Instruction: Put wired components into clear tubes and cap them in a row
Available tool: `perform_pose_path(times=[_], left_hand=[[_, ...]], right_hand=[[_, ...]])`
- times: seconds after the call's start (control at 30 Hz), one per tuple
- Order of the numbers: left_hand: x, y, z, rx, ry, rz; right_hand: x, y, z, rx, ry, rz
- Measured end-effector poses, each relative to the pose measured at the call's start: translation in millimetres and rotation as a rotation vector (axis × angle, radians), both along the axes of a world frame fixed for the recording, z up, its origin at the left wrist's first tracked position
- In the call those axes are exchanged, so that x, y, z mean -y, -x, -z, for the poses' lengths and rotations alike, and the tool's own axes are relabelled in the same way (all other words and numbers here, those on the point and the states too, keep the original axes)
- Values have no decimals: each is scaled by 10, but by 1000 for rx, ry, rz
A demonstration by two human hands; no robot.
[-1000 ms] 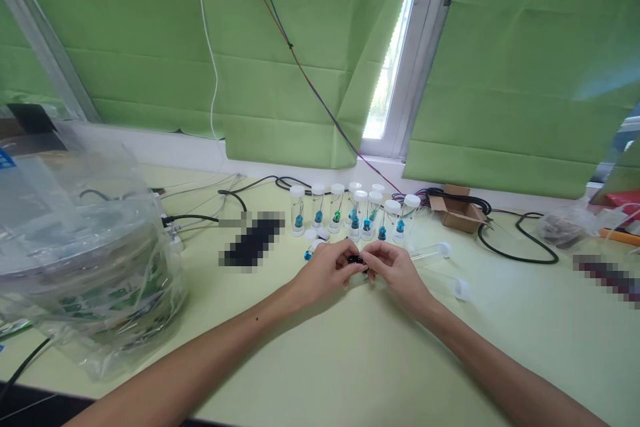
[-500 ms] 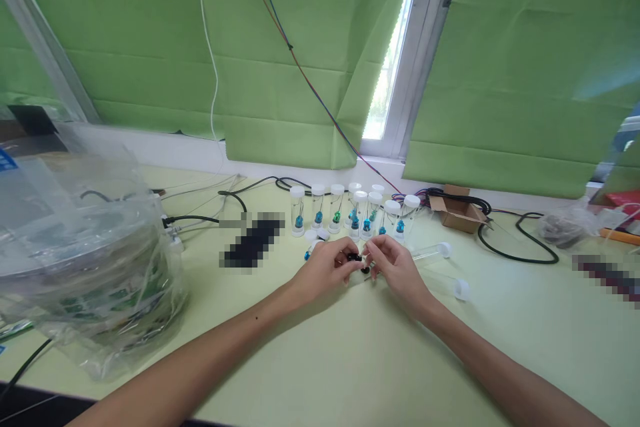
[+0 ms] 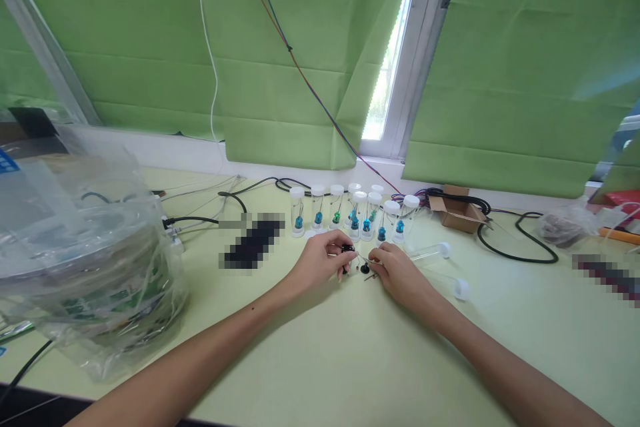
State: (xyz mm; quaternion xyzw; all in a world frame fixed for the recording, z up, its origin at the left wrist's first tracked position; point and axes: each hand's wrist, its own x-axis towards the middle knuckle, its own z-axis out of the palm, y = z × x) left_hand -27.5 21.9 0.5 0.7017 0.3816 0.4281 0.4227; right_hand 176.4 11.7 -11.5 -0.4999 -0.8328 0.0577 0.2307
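My left hand [image 3: 326, 259] is closed in a pinch on a small black part [image 3: 349, 249]; its exact kind is too small to tell. Close beside it, my right hand [image 3: 403, 275] has its fingertips together on a thin wire-like piece [image 3: 366, 259] that points toward the left hand. Between the hands, a small round black piece [image 3: 365, 268] rests on the table, with a tiny thin pin [image 3: 370, 277] near it. Behind them stand several clear tubes [image 3: 337, 207] with white caps, holding blue or green parts with thin stems.
Two clear tubes with white ends, one tube [image 3: 427, 253] behind the other [image 3: 443, 282], lie right of my right hand. A large plastic-wrapped spool [image 3: 100, 260] fills the left. Farther back are an open cardboard box [image 3: 457, 217] and black cables [image 3: 520, 257].
My hands have drawn slightly apart, the right one moving right and down. The round black piece and thin pin on the table now show between them.
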Motion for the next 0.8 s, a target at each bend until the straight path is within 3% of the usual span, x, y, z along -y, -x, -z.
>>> perform_pose_path(times=[0.47,0.8], left_hand=[[-38,40,-42,111,153,43],[-17,37,-70,114,191,30]], right_hand=[[-32,16,59,101,43,101],[63,70,-57,180,53,140]])
